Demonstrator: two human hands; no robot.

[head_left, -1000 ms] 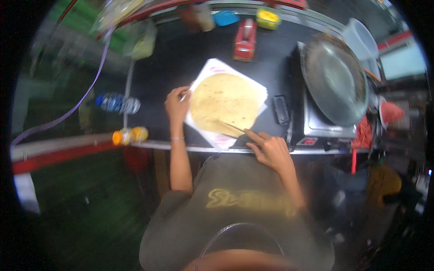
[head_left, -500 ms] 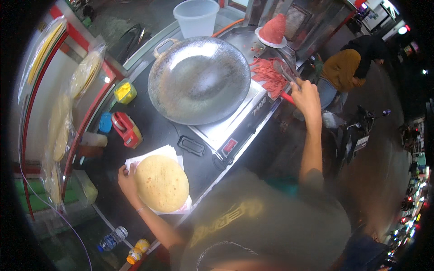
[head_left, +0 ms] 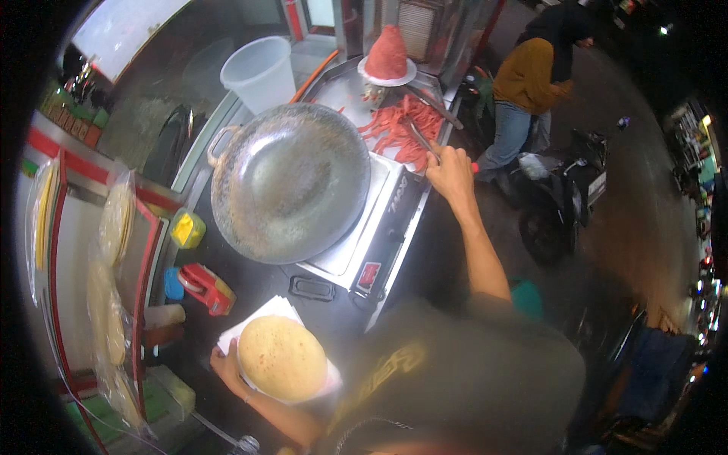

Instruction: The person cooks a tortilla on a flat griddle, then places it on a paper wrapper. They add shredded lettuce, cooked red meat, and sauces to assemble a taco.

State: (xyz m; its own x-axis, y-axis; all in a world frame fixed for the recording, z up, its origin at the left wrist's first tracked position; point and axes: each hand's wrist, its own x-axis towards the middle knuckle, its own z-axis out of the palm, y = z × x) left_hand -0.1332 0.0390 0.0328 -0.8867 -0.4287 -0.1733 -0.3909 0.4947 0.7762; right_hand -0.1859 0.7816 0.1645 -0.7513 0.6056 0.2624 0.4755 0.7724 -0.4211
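My left hand curls its fingers at the left edge of the white paper, holding it. On that paper lies a round, pale flatbread with small brown spots. At the far right of the counter, my right hand is closed around a slim metal tool that looks like tongs. Its tip is in a spread of pinkish-red shredded meat. Behind the shreds, a cone of the same red meat stands on a white plate. Another metal utensil lies beside them.
A large dark wok tilts over a flat gas stove. A translucent bucket stands behind. On the left are a yellow tub, a red tape dispenser and bagged flatbreads. Beyond the counter are a person and a motorbike.
The view has shifted, so the counter sits lower and further left. My right hand stays closed on the tool, whose tip is now deeper among the red shreds. My left hand remains at the paper.
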